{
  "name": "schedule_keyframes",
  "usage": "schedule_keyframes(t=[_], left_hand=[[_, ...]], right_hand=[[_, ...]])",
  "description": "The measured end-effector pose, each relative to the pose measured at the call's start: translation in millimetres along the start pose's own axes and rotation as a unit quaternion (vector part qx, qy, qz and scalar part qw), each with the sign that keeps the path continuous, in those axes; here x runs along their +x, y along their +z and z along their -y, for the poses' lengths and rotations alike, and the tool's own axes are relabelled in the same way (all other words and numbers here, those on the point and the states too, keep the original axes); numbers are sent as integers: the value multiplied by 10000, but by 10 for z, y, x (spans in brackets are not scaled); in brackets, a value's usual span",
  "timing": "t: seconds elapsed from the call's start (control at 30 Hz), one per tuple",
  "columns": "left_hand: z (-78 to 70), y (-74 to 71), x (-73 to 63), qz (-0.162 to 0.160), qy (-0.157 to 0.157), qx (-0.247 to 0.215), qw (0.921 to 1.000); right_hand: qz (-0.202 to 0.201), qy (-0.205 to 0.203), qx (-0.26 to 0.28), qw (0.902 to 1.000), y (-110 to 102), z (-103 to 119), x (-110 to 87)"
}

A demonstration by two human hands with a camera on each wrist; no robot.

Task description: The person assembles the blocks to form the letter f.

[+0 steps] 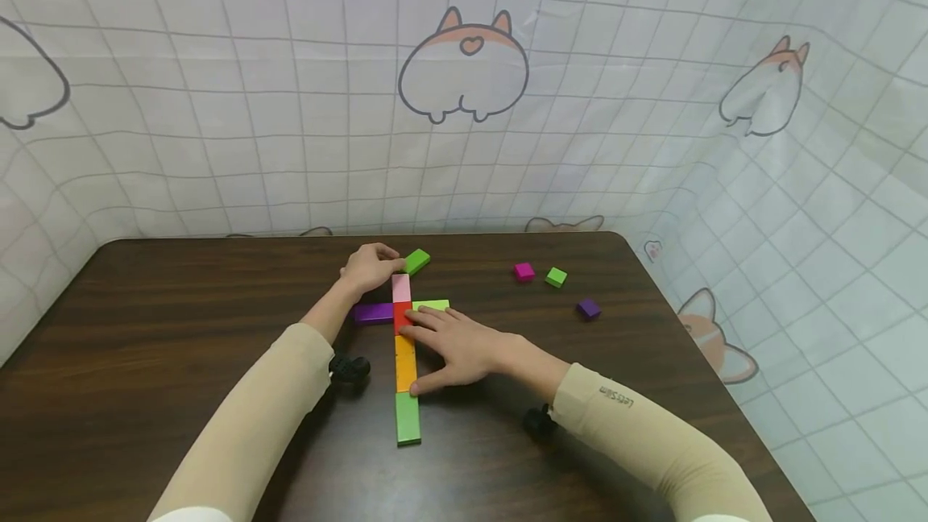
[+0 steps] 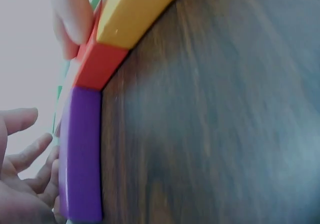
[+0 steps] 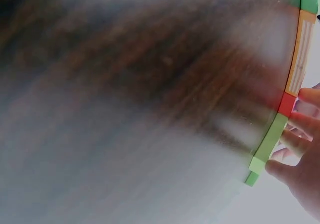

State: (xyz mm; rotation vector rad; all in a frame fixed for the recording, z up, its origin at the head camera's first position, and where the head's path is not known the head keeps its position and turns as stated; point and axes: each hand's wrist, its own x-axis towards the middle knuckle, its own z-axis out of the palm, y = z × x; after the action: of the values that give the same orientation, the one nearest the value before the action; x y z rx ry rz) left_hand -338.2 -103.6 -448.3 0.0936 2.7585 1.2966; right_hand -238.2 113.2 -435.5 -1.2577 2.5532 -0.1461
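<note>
A line of painted blocks runs up the table in the head view: green (image 1: 408, 417), orange (image 1: 406, 365), red (image 1: 399, 319) and pink (image 1: 401, 288). A purple block (image 1: 374, 313) adjoins the red one on the left, a light green block (image 1: 432, 305) on the right. Beyond the pink end lies a slanted green block (image 1: 416, 262), and my left hand (image 1: 370, 267) has its fingertips right at that block's near left corner. My right hand (image 1: 464, 347) spreads its fingers over the red and light green blocks, its thumb by the orange block's lower end.
Small magenta (image 1: 524, 272), bright green (image 1: 556, 277) and dark purple (image 1: 589, 309) blocks lie apart on the right of the dark wooden table (image 1: 181, 345). A white checked curtain (image 1: 290, 103) hangs along the table's back and right side.
</note>
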Motion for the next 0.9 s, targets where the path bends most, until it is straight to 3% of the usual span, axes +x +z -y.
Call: schedule_keyframes(t=[0.23, 0.5, 0.73, 0.9], left_hand=[[76, -113, -87, 537, 314, -207, 9978], [123, -214, -241, 711, 933, 387, 9923], [118, -283, -466, 743, 1789, 860, 9773], [109, -292, -650, 1015, 2134, 1350, 9623]], right_hand=[[-248, 3, 94, 9996, -13, -12, 13], [-666, -165, 303, 9972, -29, -53, 32], [-1103, -162, 539, 9923, -84, -166, -10], [-1447, 93, 490, 9882, -141, -302, -64]])
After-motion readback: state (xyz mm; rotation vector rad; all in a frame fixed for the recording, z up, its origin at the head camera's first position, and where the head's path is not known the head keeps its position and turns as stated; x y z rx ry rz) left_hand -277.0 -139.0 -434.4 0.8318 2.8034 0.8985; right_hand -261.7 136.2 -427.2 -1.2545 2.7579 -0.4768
